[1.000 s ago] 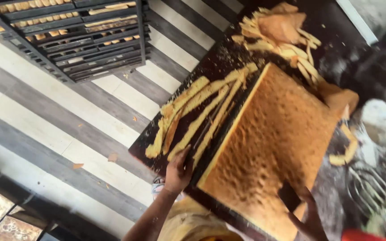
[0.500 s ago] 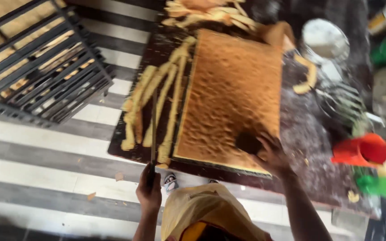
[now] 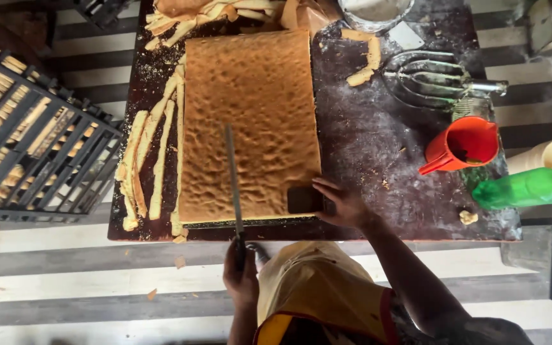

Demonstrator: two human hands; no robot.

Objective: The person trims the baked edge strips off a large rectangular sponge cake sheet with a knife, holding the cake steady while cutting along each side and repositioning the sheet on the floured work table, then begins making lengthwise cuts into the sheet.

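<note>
A large rectangular slab of golden-brown sponge cake (image 3: pixel 250 124) is laid flat on a dark, flour-dusted worktop (image 3: pixel 378 160), its pitted crust facing up and its near edge close to the front rim of the board. A long, thin knife (image 3: pixel 232 182) is held across the cake, running from the near edge toward the middle, and its handle is gripped in the closed left hand (image 3: pixel 240 275) just off the front of the table. The right hand (image 3: pixel 343 204) is rested at the cake's near right corner, fingers spread, touching a small dark rectangular block (image 3: pixel 304 199) that sits at that corner. Pale trimmed strips (image 3: pixel 145 169) are lined up beside the cake's left edge, and more offcuts (image 3: pixel 206 14) are piled at the far end. To the right, a metal whisk attachment (image 3: pixel 432 78), an orange jug (image 3: pixel 464 144) and a green bottle (image 3: pixel 525 188) lying on its side are seen, with a glass bowl (image 3: pixel 375 11) at the far edge. The table is set on a floor (image 3: pixel 97 281) of grey and white stripes, scattered with a few crumbs, and a black crate (image 3: pixel 30 150) holding cut pieces is placed to the left.
</note>
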